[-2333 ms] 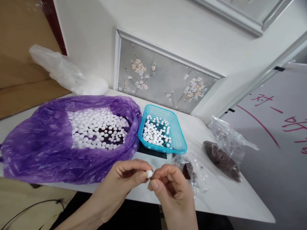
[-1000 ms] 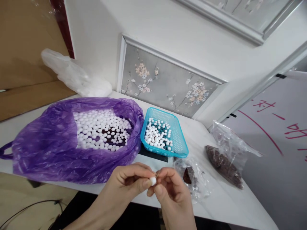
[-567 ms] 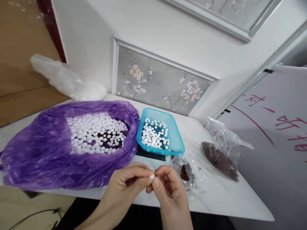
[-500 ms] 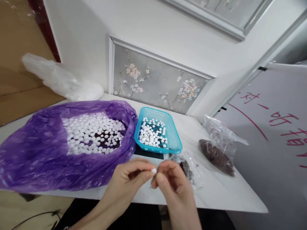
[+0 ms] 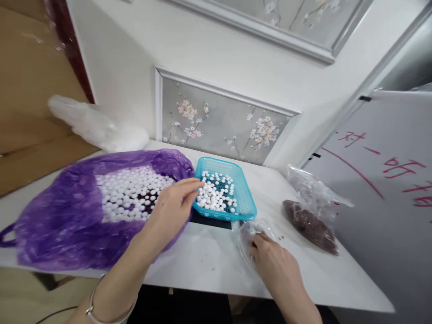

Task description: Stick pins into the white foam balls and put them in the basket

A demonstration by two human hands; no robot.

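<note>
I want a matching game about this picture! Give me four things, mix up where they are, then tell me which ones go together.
Things:
1. Left hand
2. Right hand
3. Purple bag
4. Blossom picture

Places:
A. At the small clear bag
B. Upright, behind the table
C. Lying just left of the blue basket
D. Fingertips over the blue basket's left side

Right pairs: 1-D, 2-A, 3-C, 4-B
</note>
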